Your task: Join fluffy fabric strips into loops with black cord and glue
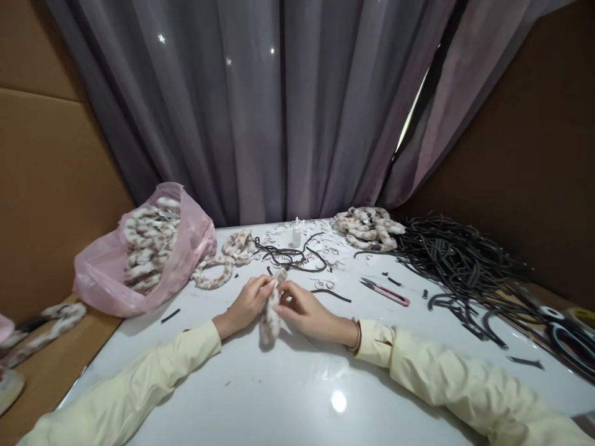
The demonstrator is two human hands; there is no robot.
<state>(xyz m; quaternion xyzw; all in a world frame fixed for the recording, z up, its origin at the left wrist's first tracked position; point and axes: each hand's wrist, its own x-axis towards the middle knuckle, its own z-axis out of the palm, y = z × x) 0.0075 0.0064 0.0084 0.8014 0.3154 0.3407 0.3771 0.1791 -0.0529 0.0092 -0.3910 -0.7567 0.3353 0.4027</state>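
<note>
A furry white-and-brown plush tube [269, 325] hangs between my hands over the white table [260, 396]. My left hand [248, 303] pinches it near its upper end from the left. From the right, my right hand [304, 308] closes its thumb and fingers on the same tube. Its upper end [281, 276] pokes out above my fingertips. Whether a small part sits between the fingers, I cannot make out. Just beyond my hands lie black cords [297, 263] and a small white bottle [297, 234].
A pink plastic bag [102, 272] of furry tubes stands left. Another furry tube [218, 279] lies beside it. At back right are a furry pile [369, 226] and a heap of black tubing [455, 260]. Pink-handled thread snips [385, 291] and scissors [569, 341] lie on the right.
</note>
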